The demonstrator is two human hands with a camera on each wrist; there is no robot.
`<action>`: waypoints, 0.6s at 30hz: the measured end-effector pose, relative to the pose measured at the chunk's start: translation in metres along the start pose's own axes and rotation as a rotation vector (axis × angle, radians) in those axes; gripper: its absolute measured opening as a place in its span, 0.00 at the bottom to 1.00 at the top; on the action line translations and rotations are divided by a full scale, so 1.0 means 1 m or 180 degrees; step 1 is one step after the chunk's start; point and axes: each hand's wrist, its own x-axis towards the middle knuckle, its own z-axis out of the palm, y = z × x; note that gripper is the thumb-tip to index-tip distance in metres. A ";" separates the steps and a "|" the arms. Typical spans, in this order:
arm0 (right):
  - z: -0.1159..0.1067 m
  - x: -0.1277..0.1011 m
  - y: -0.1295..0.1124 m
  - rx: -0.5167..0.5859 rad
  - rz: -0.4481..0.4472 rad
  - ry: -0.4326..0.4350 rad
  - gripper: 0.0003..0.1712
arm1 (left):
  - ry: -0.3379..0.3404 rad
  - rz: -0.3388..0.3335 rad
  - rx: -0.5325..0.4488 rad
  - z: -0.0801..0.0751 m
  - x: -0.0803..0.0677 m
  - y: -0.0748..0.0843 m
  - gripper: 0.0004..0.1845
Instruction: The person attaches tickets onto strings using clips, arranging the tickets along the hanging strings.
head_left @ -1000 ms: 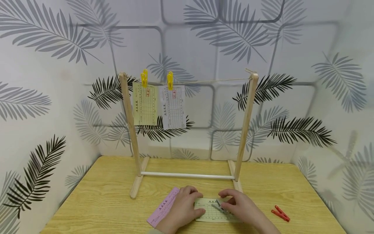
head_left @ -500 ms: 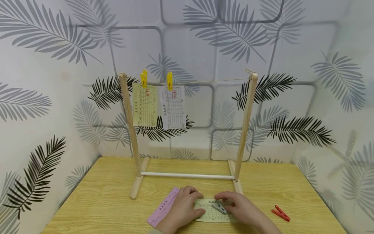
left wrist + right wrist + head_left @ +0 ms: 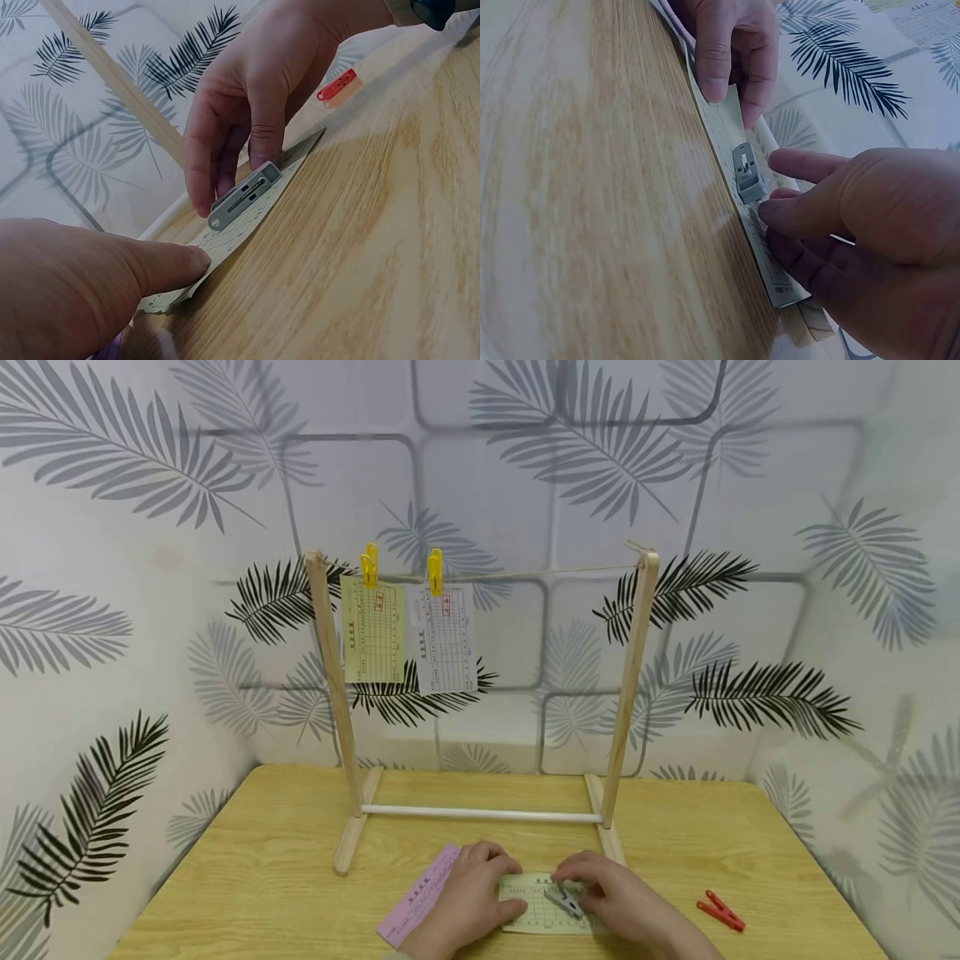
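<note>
Head view: a pale yellow printed paper slip is pressed flat on the light wooden table by the left hand, thumb extended. A small grey plastic clothespin lying on the slip is pinched by the curled fingers of the right hand.

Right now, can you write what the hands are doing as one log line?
left hand: presses green slip | right hand: pinches grey clip on slip | red clip: lies apart on table
</note>
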 end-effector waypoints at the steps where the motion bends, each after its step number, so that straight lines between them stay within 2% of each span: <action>1: 0.000 0.000 0.000 -0.0007 0.0010 -0.0021 0.25 | -0.0013 -0.0017 -0.0002 0.000 0.000 0.000 0.20; 7: -0.001 0.001 0.002 -0.0051 0.0019 -0.0028 0.19 | -0.0056 -0.0101 0.0020 0.002 0.001 0.000 0.21; 18: 0.002 0.001 0.003 -0.0012 0.0046 0.0031 0.17 | -0.0052 -0.0126 -0.0035 0.000 0.001 0.001 0.24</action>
